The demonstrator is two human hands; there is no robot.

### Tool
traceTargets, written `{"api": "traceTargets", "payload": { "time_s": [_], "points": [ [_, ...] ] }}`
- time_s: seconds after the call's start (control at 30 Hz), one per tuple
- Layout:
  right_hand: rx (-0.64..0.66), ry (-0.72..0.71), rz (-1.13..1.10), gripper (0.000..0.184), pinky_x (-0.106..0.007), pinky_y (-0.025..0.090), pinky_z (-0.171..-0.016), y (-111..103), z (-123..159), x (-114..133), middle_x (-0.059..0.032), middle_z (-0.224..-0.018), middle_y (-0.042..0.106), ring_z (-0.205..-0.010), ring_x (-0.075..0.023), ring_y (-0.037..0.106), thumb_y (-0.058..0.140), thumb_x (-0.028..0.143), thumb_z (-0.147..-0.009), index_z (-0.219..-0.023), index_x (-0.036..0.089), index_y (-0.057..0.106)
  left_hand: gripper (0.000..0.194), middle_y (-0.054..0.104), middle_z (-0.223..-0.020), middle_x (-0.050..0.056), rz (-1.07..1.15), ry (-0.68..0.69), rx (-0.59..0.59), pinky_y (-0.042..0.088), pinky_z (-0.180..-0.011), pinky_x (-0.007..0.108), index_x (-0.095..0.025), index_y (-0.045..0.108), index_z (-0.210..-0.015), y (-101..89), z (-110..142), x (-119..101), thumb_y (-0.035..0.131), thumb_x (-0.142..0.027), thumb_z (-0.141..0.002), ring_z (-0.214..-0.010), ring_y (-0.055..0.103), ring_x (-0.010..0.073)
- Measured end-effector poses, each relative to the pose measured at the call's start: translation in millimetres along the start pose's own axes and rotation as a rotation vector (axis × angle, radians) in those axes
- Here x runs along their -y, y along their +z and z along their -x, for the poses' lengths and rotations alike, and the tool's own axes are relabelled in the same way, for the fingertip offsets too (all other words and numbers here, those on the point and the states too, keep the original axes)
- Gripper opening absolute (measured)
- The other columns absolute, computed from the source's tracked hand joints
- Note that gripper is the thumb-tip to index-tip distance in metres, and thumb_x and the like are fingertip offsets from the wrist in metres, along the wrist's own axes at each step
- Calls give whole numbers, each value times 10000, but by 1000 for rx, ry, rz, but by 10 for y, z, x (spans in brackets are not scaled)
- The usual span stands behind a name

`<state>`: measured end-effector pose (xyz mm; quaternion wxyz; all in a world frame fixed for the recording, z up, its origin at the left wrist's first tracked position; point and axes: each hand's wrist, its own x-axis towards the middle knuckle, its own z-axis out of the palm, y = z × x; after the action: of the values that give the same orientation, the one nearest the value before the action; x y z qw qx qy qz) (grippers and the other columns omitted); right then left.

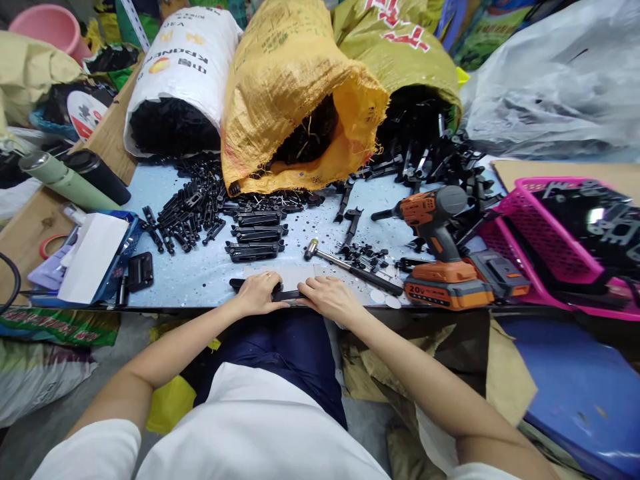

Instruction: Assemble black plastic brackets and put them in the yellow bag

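A long black plastic part [289,295] lies level at the front edge of the table, gripped at both sides. My left hand [259,292] is closed around its left portion, thumb along the near side. On its right end, my right hand [330,297] presses with bent fingers. Much of the part is hidden under the fingers. Just beyond the hands sits a stack of similar black parts [255,251] in a column. A small hammer [357,268] with a dark handle lies to the right of my right hand.
An orange cordless drill [435,227] stands at the right, beside a pink basket [545,240]. Small black pieces [193,207] are heaped at left. Behind them lie open sacks, including a yellow sack [285,87]. A blue bin [131,243] stands left.
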<state>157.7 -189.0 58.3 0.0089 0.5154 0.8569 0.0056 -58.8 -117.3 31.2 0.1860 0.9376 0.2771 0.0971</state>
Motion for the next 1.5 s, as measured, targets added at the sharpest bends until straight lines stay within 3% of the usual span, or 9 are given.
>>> {"api": "traceTargets", "payload": {
  "time_s": [0.13,0.37,0.57,0.67,0.77,0.97,1.3,1.4,1.5],
  "points": [
    [-101,46,-52,366,-287,285,-677,292,147,-169,-53,-856,608,-794,-170,528,404,482,-918,-894,174,599,469,559,-1143,109,-36,49,4,419,-902,376,-169,467,-1184,-65,-565,-25,476,-510,-863,-1097,494,248],
    [-205,116,-177,354,-300,349,-723,502,404,-126,-73,-860,617,-809,-176,529,430,462,-910,-943,161,614,294,534,-1180,155,-276,-325,-10,387,-900,363,-102,562,-1104,-31,-2320,341,410,-95,-852,-1114,451,249],
    [-273,164,-294,369,-314,413,-765,420,499,-148,-91,-979,631,-879,-186,548,450,460,-902,-1078,168,591,305,534,-1169,200,-331,-386,-28,362,-916,411,-63,561,-1099,151,-2831,506,370,-59,-862,-1125,440,272],
    [-370,426,-259,310,-318,421,-828,359,523,-521,-101,-1015,630,-931,-196,544,390,345,-940,-1082,163,597,309,565,-1105,208,-354,-343,13,380,-894,389,-33,562,-1082,172,-2864,529,355,-24,-852,-1081,471,261],
    [-287,761,-144,315,-330,410,-861,359,458,-1051,-121,-1050,619,-988,-225,524,365,244,-931,-1136,140,580,312,561,-1106,209,-376,-276,41,386,-896,380,-25,549,-1093,132,-2806,509,360,-11,-845,-1087,466,259],
    [72,800,-113,280,-298,416,-786,440,191,-1606,-121,-1036,632,-937,-218,570,455,149,-850,-1073,142,624,257,594,-1038,163,-361,-153,144,439,-844,319,-79,611,-998,84,-2441,396,430,-34,-821,-1037,522,238],
    [-422,681,-474,235,-314,478,-719,194,298,-1075,-94,-883,623,-720,-168,591,503,307,-855,-924,142,655,257,597,-1022,131,-203,98,227,463,-801,285,-119,619,-1007,81,-1977,276,489,-56,-793,-885,608,196],
    [-369,548,-737,213,-286,487,-681,41,163,-669,-59,-843,653,-696,-150,598,559,338,-822,-914,169,652,222,613,-959,132,-185,53,200,462,-812,291,-90,624,-935,6,-1877,212,441,-41,-819,-886,609,198],
    [-224,461,-892,160,-255,480,-649,-29,32,-315,-29,-770,667,-659,-134,601,596,307,-794,-859,168,642,219,615,-1000,117,-107,17,-32,469,-827,302,-110,583,-1048,-93,-1453,208,452,-126,-874,-926,599,197]
  ]
}}
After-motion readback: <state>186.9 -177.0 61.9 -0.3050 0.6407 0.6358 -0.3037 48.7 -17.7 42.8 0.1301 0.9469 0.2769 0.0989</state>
